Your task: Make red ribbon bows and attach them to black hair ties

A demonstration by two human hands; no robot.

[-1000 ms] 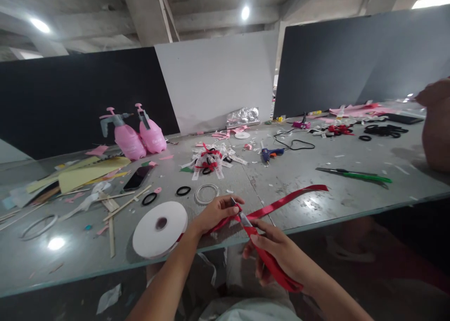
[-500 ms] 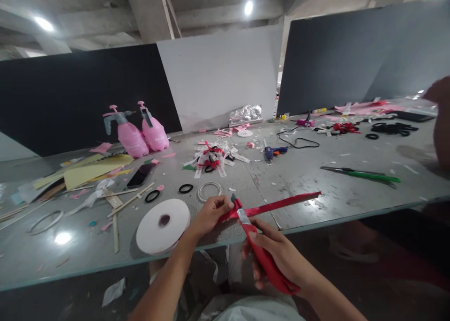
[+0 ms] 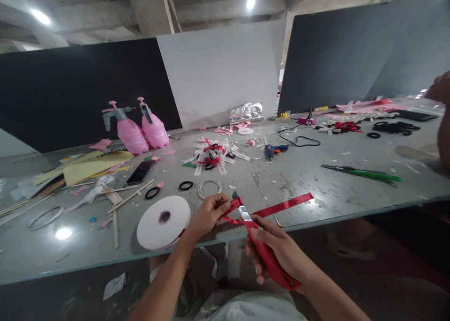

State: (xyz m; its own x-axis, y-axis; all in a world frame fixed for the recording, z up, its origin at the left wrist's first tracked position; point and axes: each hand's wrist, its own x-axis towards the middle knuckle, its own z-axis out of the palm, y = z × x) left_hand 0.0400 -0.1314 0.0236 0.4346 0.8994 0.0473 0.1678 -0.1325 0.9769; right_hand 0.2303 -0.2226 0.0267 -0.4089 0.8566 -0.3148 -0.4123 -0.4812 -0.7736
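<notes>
My left hand (image 3: 210,214) pinches a red ribbon (image 3: 288,205) close to the table's front edge. The ribbon is folded near my fingertips, and its long free end stretches right over the tabletop. My right hand (image 3: 277,250) is wrapped round red-handled scissors (image 3: 269,260), whose metal blades point up and left, against the ribbon beside my left fingertips. Whether the blades are apart is hard to tell. Left of my left hand stands a large white spool (image 3: 151,225) with a bit of red ribbon at its right side.
Behind my hands lie a pile of red and white bows (image 3: 211,158), a blue glue gun (image 3: 272,150) and black rings (image 3: 186,185). A green-handled tool (image 3: 372,174) is on the right, two pink spray bottles (image 3: 154,131) at the back left. Another person's arm shows at far right.
The ribbon's free end has shifted slightly left and turned its flat face more to view. A loop of ribbon now shows between my hands. Both hands have barely moved.
</notes>
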